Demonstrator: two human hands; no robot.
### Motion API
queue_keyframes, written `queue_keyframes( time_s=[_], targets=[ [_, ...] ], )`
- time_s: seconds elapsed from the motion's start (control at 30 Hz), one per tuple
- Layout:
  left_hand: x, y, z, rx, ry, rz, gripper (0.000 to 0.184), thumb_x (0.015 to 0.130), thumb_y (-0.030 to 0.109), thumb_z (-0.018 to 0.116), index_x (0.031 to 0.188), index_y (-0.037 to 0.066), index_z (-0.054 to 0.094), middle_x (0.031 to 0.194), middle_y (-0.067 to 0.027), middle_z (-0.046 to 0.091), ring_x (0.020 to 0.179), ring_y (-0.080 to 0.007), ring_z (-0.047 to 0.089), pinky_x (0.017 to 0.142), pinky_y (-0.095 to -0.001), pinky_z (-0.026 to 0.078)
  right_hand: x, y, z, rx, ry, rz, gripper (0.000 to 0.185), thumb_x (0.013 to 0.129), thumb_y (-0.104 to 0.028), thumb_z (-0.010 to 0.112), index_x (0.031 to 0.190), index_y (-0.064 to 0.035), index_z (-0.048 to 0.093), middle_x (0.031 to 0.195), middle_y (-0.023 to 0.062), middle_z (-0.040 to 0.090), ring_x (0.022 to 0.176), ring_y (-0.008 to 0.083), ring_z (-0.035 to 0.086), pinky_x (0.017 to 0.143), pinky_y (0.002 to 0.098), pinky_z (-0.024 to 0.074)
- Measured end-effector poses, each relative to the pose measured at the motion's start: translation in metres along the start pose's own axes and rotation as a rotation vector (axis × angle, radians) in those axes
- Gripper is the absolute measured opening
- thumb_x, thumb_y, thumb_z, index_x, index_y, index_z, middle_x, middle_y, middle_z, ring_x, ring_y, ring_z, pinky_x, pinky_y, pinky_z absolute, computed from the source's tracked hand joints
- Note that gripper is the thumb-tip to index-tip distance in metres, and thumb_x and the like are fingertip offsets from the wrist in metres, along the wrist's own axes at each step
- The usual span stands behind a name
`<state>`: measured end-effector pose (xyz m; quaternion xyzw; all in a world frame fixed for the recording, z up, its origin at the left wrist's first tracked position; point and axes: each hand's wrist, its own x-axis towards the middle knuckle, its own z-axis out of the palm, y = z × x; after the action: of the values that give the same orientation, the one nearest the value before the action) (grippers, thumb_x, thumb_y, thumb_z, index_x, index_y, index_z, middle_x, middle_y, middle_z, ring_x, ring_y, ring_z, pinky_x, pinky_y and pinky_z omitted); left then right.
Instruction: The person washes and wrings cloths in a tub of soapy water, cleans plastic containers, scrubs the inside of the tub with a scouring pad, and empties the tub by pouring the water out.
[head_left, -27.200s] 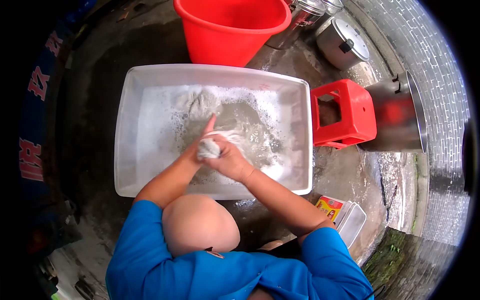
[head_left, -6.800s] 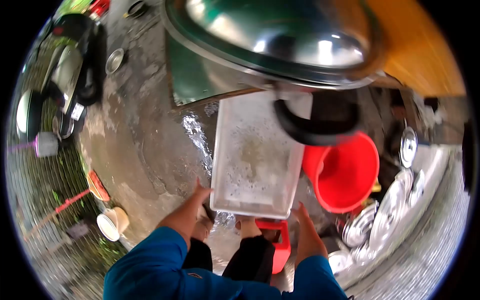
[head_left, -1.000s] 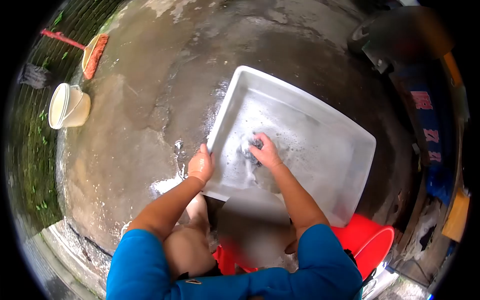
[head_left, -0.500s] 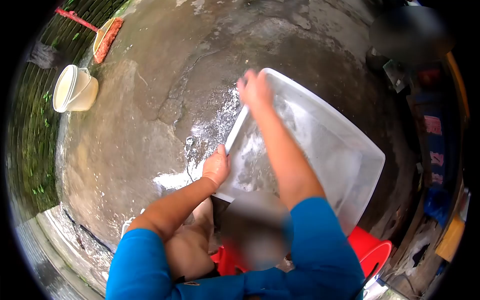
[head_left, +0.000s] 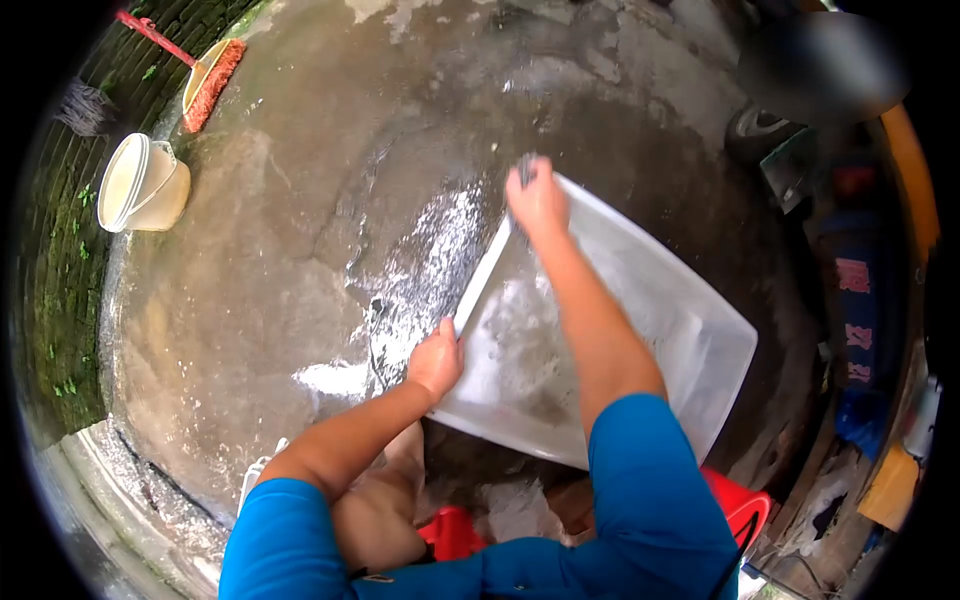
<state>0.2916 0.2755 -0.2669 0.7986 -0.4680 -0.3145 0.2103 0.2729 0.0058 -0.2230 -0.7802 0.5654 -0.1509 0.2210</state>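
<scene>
A large whitish, see-through plastic tub (head_left: 650, 265) stands tilted in front of me, with wet, foamy patches inside. My left hand (head_left: 436, 362) is closed on its near-left rim, thumb lying along the edge. At the far corner of that rim, my right hand (head_left: 538, 200) is closed round a small grey wad (head_left: 527, 168) that looks like a scouring pad. Fingers hide most of the wad, and I cannot tell whether it touches the rim.
Wet concrete floor (head_left: 270, 290) surrounds the tub, with water and suds to its left. A white bucket (head_left: 150, 185) and a red-bristled broom (head_left: 215, 88) are by the mossy wall. Beside my right arm is a red plastic container (head_left: 738, 500). Assorted items line the right side.
My right hand has moved slightly right and down in view, still at the far corner. The tub's near edge has shifted and shows more fully. My left hand keeps its hold, slightly lower in view.
</scene>
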Motion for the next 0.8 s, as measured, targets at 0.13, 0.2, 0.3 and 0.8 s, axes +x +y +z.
queue_keyframes(
  time_s=[0.13,0.2,0.3,0.8],
  targets=[
    [-0.002,0.003,0.005,-0.01,-0.009,-0.05,0.023,0.085,0.016,0.05,0.093,-0.001,0.038,0.08,-0.028,0.058,0.066,-0.0443,0.057,0.061,-0.0503,0.047,-0.06,0.013,0.011,0.004,-0.124,-0.112,0.038,0.08,-0.04,0.056,0.104,-0.0113,0.052,0.093,0.0211,0.063,0.091,0.0385,0.06,0.082,0.0429,0.0464],
    [0.0,0.003,-0.002,-0.031,0.019,-0.014,0.022,0.085,0.016,0.05,0.094,-0.001,0.038,0.08,-0.0279,0.058,0.067,-0.0443,0.057,0.061,-0.0499,0.047,-0.009,0.004,0.005,-0.001,-0.064,-0.004,0.039,0.081,-0.041,0.054,0.104,-0.0108,0.053,0.093,0.0213,0.063,0.091,0.0384,0.06,0.08,0.0434,0.0466],
    [0.004,0.002,-0.007,0.005,-0.023,-0.018,0.022,0.086,0.016,0.049,0.096,-0.001,0.039,0.083,-0.0268,0.058,0.07,-0.0427,0.059,0.065,-0.0486,0.048,0.012,-0.005,-0.002,0.012,-0.022,0.071,0.04,0.081,-0.043,0.054,0.104,-0.01,0.053,0.091,0.0194,0.064,0.087,0.0374,0.061,0.077,0.0432,0.0472],
    [0.003,-0.056,-0.004,-1.143,-0.435,-0.398,0.051,0.094,0.049,0.033,0.118,0.008,0.05,0.109,-0.0088,0.059,0.105,-0.0203,0.053,0.093,-0.034,0.039,-0.089,0.02,0.021,-0.172,0.083,-0.342,0.035,0.072,-0.037,0.066,0.097,-0.0144,0.057,0.106,0.0158,0.045,0.104,0.0345,0.043,0.092,0.044,0.0362]
  ],
)
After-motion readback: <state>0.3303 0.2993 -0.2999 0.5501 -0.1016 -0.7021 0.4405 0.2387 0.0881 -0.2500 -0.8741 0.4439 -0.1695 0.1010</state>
